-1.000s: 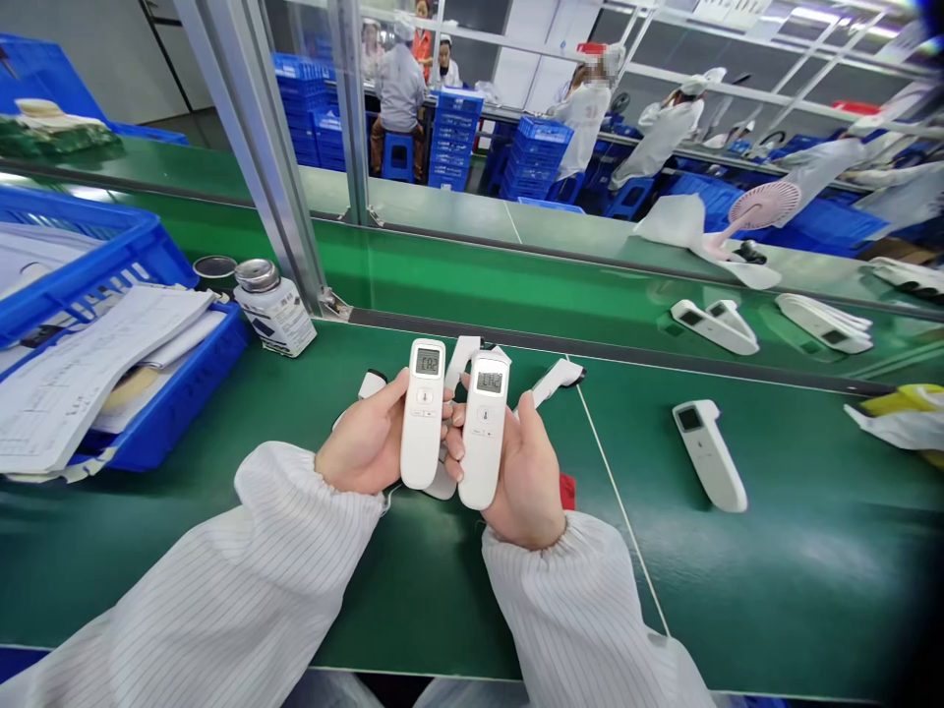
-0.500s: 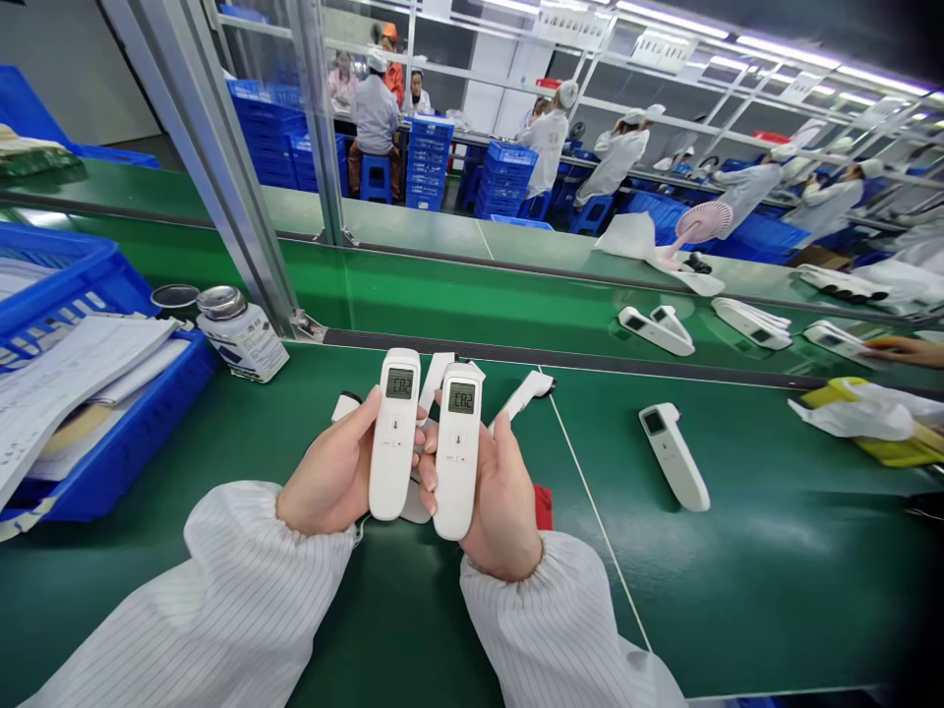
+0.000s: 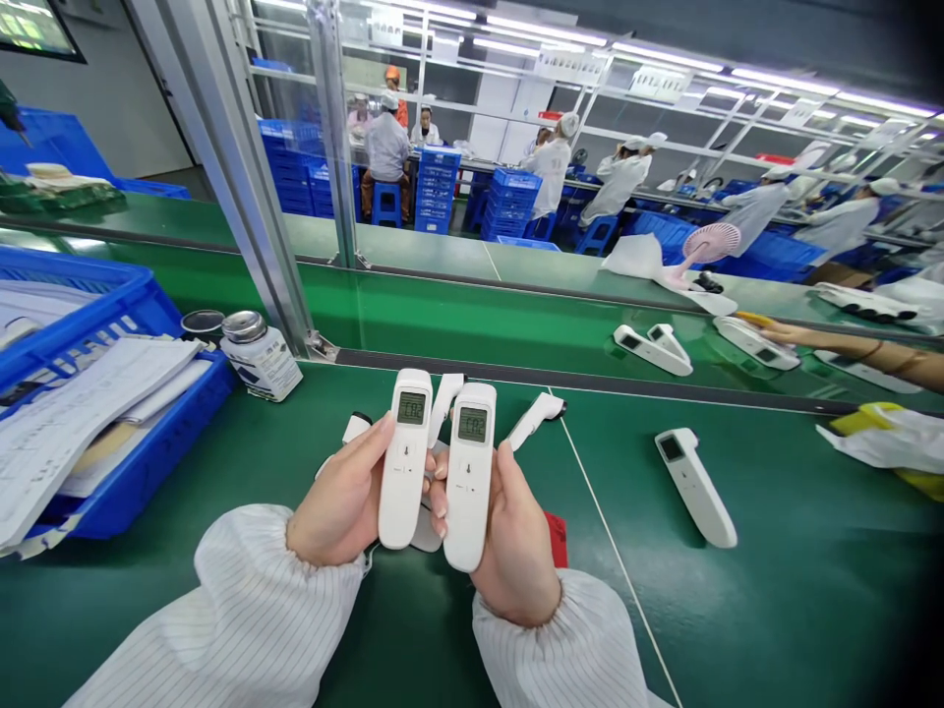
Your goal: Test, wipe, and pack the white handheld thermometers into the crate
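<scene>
The left hand point(image 3: 335, 516) closes around 1 white thermometer point(image 3: 404, 462), the right hand point(image 3: 514, 556) around a 2nd thermometer point(image 3: 469, 482) just beside it.

Blue crate point(image 3: 166, 447) holding papers point(image 3: 88, 433), white bottle point(image 3: 262, 366) beside it

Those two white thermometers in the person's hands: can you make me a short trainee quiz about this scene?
1. True or false: the left hand holds a white handheld thermometer, and the right hand holds another, both with lit screens facing the camera.
2. Multiple choice: what stands beside the blue crate? A) a metal-capped bottle B) a stapler C) a coil of cable
3. Short answer: what colour is the small piece showing beside the right hand?

Key: 1 true; 2 A; 3 red
</scene>
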The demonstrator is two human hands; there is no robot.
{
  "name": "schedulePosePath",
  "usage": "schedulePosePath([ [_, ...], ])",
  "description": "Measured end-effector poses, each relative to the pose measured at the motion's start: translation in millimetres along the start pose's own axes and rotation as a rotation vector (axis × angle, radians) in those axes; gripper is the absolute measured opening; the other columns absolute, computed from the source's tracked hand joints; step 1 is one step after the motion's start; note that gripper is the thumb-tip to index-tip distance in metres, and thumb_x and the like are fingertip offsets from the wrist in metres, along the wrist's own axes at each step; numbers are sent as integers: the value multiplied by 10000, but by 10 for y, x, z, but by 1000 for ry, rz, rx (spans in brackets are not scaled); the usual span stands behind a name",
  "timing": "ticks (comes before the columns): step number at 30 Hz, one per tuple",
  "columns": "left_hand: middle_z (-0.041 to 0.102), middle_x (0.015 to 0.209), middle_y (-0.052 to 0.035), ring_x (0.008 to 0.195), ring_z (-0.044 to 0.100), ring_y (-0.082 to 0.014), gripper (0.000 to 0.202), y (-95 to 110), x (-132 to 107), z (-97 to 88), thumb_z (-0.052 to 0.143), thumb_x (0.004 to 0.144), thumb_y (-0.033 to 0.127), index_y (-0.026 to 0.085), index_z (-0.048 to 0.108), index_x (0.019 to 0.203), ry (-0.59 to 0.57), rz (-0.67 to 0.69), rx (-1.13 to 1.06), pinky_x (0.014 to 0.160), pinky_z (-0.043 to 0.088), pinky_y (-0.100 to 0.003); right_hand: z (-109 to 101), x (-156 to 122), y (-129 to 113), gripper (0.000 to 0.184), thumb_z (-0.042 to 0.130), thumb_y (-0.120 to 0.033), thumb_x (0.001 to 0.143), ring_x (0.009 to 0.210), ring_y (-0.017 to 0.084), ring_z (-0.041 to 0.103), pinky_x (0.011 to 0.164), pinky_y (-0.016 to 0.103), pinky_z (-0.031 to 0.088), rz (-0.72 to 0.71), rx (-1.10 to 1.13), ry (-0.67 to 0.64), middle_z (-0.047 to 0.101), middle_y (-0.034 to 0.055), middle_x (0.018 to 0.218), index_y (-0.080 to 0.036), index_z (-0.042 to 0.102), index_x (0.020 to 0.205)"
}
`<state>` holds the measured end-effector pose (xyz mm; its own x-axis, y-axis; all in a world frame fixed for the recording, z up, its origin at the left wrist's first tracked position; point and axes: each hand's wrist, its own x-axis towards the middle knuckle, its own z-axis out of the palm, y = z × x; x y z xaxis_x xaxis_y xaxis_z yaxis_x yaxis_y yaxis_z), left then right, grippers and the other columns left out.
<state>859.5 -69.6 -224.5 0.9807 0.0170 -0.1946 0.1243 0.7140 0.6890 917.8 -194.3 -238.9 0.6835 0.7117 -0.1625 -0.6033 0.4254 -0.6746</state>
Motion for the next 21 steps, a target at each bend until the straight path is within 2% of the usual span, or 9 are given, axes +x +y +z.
schedulePosePath([
  [6,559,829,-96,728,559,-226,453,10,-8,-2,330,962,443,99,609,864,48,43,-63,688,502,-441,46,-20,-41,425,374,-438,959,697,143,499,612,259,423,12,21,0,566,71,796,-126,648,867],
  [10,565,806,-71,708,557,-193,372,-7,28,-23,372,961,420,136,606,901,85,85,-111,649,507,-372,52,-38,-26,242,521,-365,918,707,140,472,628,280,427,-61,16,42,555,40,848,-189,613,1057],
  [16,533,670,-30,547,498,-101,302,-50,47,-9,477,934,385,125,625,889,175,53,-159,522,455,-217,25,-62,23,436,618,-355,867,735,155,501,619,284,438,-56,2,67,589,45,874,-224,516,1270],
  [21,539,644,-40,520,488,-91,291,-60,46,-4,490,926,350,106,622,839,145,46,-160,523,445,-201,49,-71,21,463,590,-349,888,752,156,512,624,283,442,-33,-1,40,620,69,940,-239,480,1325],
])
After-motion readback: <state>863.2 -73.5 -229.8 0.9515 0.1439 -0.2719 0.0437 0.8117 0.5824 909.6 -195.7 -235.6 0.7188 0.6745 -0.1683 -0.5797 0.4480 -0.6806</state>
